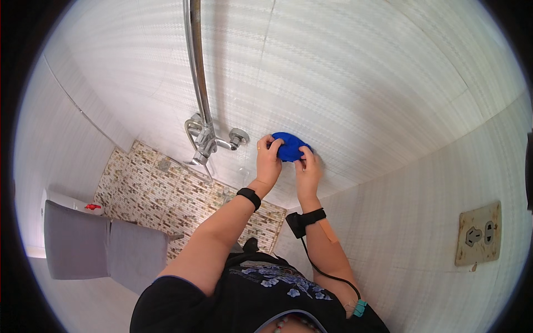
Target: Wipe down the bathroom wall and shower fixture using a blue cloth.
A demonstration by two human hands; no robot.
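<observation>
A blue cloth [289, 146], bunched into a rough oval, is held between both hands in front of the pale tiled wall. The fingers of my left hand [270, 160] grip its left side, a ring showing on one finger. At its lower right edge, the fingertips and thumb of my right hand [308, 172] pinch the fabric. Whether the cloth touches the wall cannot be told. A black band circles each wrist, and a cable runs from the right one along the forearm.
Left of the hands, a chrome shower mixer [204, 141] with a vertical pipe is fixed to the wall. A grey upholstered chair [79, 241] stands lower left on the mosaic-tiled floor [183, 200]. A stained wall socket [478, 234] is at the right.
</observation>
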